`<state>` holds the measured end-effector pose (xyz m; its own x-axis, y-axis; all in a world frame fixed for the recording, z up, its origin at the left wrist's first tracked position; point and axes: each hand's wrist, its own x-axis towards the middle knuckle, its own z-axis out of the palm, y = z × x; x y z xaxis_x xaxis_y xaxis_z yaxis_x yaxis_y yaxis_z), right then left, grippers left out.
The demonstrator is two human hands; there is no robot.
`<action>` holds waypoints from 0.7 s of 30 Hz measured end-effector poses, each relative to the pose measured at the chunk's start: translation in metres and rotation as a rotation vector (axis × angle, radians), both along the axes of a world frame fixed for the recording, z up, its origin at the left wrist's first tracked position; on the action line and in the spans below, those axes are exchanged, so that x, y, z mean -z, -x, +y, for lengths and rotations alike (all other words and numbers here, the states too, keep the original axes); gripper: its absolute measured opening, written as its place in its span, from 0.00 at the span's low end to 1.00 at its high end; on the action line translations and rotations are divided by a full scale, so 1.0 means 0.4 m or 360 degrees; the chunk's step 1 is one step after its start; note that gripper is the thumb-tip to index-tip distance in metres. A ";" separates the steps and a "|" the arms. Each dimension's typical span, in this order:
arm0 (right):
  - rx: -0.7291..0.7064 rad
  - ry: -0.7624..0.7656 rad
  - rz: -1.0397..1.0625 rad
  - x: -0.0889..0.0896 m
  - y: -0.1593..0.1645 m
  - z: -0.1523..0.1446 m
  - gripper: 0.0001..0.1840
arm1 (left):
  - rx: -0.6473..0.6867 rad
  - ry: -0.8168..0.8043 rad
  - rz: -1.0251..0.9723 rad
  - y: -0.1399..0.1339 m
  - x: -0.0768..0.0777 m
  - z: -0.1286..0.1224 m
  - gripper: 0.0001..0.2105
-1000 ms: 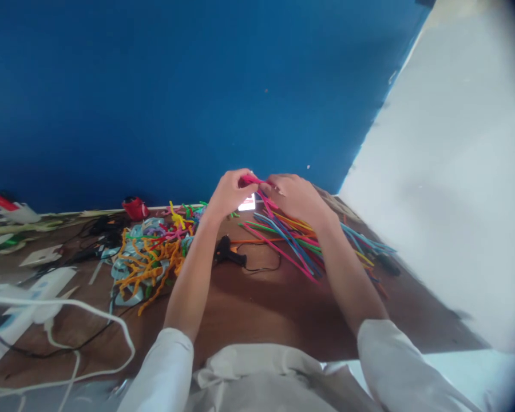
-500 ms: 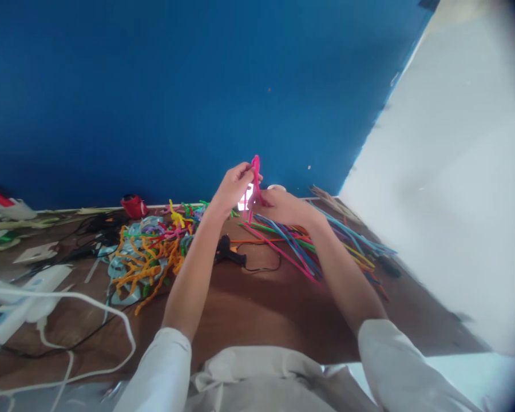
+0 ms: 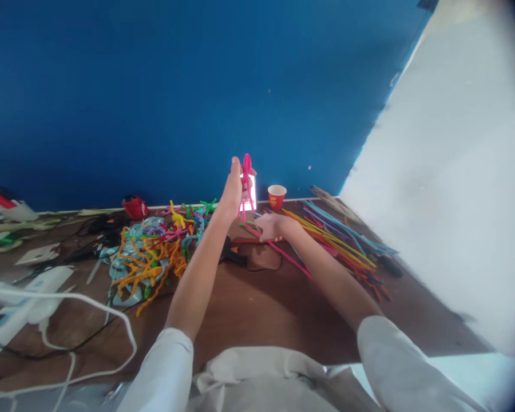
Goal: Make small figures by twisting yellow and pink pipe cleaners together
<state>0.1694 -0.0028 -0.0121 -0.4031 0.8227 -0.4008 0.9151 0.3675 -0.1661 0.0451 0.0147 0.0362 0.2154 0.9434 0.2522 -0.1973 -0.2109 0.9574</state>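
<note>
A bent pink pipe cleaner shape (image 3: 247, 165), looped at the top with ends hanging down, is upright in my left hand (image 3: 232, 191), which is closed on it. Behind it glows a bright screen (image 3: 252, 197). My right hand (image 3: 269, 225) is lower and apart from the shape, just over the loose pipe cleaners. Its fingers are curled, and whatever they may grip is hidden. A long pink pipe cleaner (image 3: 292, 260) runs out from beneath this hand. Close by on the left lies a black glue gun (image 3: 232, 254), partly covered by my left forearm.
A red paper cup (image 3: 277, 197) stands near the blue wall. Straight pipe cleaners (image 3: 347, 243) in several colours lie at right. To the left are a pile of bent pipe cleaners (image 3: 150, 263), a red pouch-like item (image 3: 134, 207) and a white power strip (image 3: 34, 297) with cables.
My right hand has let go of the pink shape and moved down to the loose pipe cleaners, uncovering the red cup. My left hand still has the shape, now slightly left and turned.
</note>
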 end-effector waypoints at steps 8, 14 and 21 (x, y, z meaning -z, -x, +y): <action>-0.0117 0.0160 -0.0186 0.060 0.011 0.016 0.20 | -0.0042 -0.0138 0.0149 -0.011 0.005 -0.007 0.15; -0.0120 -0.0028 -0.0230 0.054 0.011 0.005 0.22 | -0.0221 -0.0267 0.0206 -0.008 0.006 0.005 0.14; -0.0050 -0.0165 -0.0290 0.077 0.012 0.015 0.21 | -0.0087 -0.0072 -0.0031 0.015 -0.021 -0.018 0.12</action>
<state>0.1644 0.0030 -0.0427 -0.3577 0.8516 -0.3833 0.9145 0.4026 0.0412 0.0391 0.0076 0.0445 0.1585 0.9411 0.2987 -0.2030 -0.2650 0.9426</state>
